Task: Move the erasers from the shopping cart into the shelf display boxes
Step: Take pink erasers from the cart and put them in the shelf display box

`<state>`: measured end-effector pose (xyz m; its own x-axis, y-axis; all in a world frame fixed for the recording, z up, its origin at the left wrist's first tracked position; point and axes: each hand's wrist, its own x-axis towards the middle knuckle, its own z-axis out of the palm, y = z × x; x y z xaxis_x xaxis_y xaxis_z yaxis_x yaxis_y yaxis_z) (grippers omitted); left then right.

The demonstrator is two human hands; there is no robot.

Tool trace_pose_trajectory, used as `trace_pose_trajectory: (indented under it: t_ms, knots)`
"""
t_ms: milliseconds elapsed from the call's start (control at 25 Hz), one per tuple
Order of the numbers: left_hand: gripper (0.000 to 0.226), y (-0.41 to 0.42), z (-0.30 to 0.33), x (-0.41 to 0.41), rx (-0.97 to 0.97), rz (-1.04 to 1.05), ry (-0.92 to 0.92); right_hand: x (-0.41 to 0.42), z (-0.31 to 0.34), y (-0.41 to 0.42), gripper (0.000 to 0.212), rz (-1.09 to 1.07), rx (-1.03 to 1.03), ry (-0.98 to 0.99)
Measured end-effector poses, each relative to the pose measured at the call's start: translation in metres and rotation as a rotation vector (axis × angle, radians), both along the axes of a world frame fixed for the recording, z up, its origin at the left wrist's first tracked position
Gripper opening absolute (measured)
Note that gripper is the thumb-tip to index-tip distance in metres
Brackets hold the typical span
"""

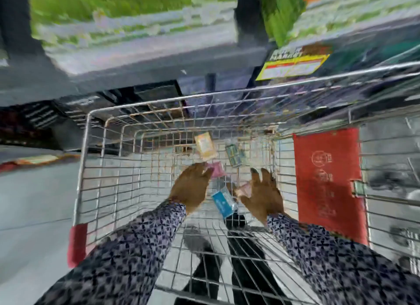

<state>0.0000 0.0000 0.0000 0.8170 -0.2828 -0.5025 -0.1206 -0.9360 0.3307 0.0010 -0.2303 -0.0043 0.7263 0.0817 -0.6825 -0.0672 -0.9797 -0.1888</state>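
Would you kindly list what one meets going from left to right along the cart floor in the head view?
Left hand → pink packet → blue packet → right hand → red panel on the cart's side.

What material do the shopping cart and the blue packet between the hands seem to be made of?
The shopping cart: bare metal wire with a silvery, slightly shiny finish, seen in its thin welded grid; some rust-coloured patches show near the far wall. The blue packet: probably a thin glossy plastic wrapper, as pale glints show on it, though the blur leaves this uncertain.
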Motion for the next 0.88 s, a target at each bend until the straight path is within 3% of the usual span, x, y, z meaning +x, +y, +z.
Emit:
trace_pose_trajectory:
  t_ms: [80, 200, 360, 520, 640, 720, 800, 880]
  knots:
    - [0.069, -0.013, -0.012, 0.005, -0.031, -0.138, -0.01, -0.009, -0.013, 0.0, 0.112, -0.18, -0.034, 0.037]
    - [0.08, -0.015, -0.025, 0.009, 0.01, -0.194, 0.04, -0.017, -0.027, 0.013, 0.103, -0.188, -0.027, 0.038]
    - [0.086, -0.018, -0.031, 0.001, 0.067, -0.16, 0.027, -0.008, -0.035, 0.011, 0.086, -0.049, 0.088, -0.035]
    - [0.096, -0.025, -0.034, 0.0, 0.094, -0.123, 0.01, -0.02, -0.048, -0.004, 0.095, 0.079, 0.06, -0.074]
    - [0.089, -0.025, -0.041, 0.003, 0.108, -0.297, -0.006, -0.021, -0.052, -0.012, 0.098, 0.11, 0.002, -0.055]
    - [0.082, -0.03, -0.042, 0.006, 0.154, -0.337, -0.004, -0.016, -0.051, -0.013, 0.081, 0.187, 0.009, -0.152]
    - [0.077, -0.034, -0.043, 0.009, 0.198, -0.351, -0.027, -0.012, -0.05, -0.012, 0.062, 0.176, 0.118, -0.242]
    - [0.072, -0.034, -0.045, 0.01, 0.22, -0.352, -0.038, -0.009, -0.044, -0.009, 0.066, -0.029, 0.33, -0.21]
